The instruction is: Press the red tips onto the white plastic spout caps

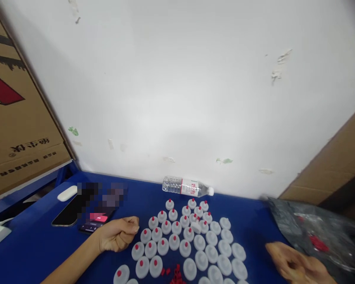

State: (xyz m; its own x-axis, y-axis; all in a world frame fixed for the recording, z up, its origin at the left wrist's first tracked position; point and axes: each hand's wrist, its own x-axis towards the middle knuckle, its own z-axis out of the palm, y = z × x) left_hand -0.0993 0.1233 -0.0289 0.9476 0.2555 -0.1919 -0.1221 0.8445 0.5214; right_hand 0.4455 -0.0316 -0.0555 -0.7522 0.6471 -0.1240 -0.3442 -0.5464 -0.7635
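My left hand (pixel 120 234) rests on the blue table, curled into a fist, left of the rows of white discs; nothing shows in it. Several of the round white plastic discs with red tips (pixel 174 242) stand in rows at the middle and left. Other white discs without red tips (pixel 201 260) fill the right side. Loose small red tips (pixel 177 277) lie piled at the bottom edge. My right hand (pixel 296 262), smeared by motion, is at the lower right, apart from the discs and near a grey plastic bag (pixel 279 215). Its fingers look bent, but their grip is unclear.
A clear bottle (pixel 189 186) lies against the white wall (pixel 177 98). Two phones (pixel 72 209) and a white rounded case (pixel 67 193) lie at left. A clear bag with red pieces (pixel 318 243) lies at right. Cardboard boxes (pixel 14 118) flank both sides.
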